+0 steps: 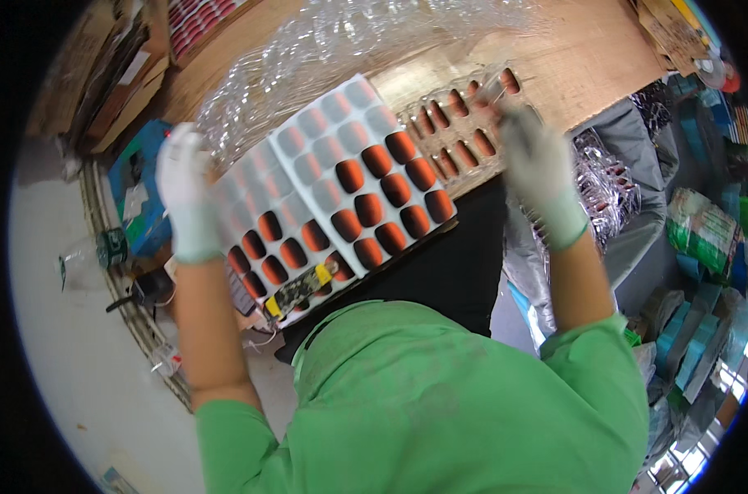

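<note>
Your white-gloved left hand point(186, 160) hung upper left; your gloved right hand point(538, 156) was at the clear plastic tray point(455, 128) of orange-and-black oval pieces point(459, 103), upper centre-right. Neither blurred grip could be told. Tray handling seemed underway, next needing precise fingers.

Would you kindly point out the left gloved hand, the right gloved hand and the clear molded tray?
Left gloved hand point(184, 173): head view, middle of the blurred glove.
Right gloved hand point(542, 166): head view, middle of the glove.
Clear molded tray point(454, 129): head view, plastic between its oval rows.

Tray point(452, 129) right of sheets point(359, 174) (just beside)
</note>
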### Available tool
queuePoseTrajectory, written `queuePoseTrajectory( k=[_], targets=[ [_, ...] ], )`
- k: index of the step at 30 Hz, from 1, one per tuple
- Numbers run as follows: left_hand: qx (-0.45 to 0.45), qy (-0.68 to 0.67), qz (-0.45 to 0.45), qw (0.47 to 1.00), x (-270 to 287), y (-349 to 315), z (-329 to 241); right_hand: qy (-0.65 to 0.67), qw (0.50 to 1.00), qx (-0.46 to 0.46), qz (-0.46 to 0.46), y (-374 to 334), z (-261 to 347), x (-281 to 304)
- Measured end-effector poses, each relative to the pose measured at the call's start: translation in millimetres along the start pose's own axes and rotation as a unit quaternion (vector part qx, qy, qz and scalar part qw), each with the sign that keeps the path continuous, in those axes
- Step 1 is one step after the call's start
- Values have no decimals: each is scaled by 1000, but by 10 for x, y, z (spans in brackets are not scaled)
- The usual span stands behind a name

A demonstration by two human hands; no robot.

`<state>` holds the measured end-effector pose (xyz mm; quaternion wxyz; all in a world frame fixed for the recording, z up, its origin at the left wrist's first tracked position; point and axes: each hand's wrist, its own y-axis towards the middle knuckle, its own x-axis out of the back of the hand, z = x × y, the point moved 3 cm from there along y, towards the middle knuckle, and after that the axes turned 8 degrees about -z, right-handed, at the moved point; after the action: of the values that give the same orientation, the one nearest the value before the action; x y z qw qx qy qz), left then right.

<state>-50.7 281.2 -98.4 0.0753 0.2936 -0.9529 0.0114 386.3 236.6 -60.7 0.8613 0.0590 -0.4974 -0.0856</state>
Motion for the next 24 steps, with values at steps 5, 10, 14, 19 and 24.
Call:
queuePoseTrajectory(
  k=[5, 10, 14, 19, 24],
  targets=[
    [395, 51, 12, 917, -10, 1203, 1128, -157, 981, -107, 44, 1115, -1923, -187],
    [428, 87, -11, 899, 12, 1040, 857, -166, 975, -118, 90, 1042, -1809, -395],
    [422, -37, -14, 906, 521, 1271, 938, -159, 984, -46, -66, 900, -1450, -257],
    [238, -159, -26, 958, 512, 955, 369, 59, 989, 131, 32, 396, 113, -575],
    [-45, -106, -58, 992, 170, -586, -454, -96, 962, 160, 201, -61, 1118, -1079]
  ],
)
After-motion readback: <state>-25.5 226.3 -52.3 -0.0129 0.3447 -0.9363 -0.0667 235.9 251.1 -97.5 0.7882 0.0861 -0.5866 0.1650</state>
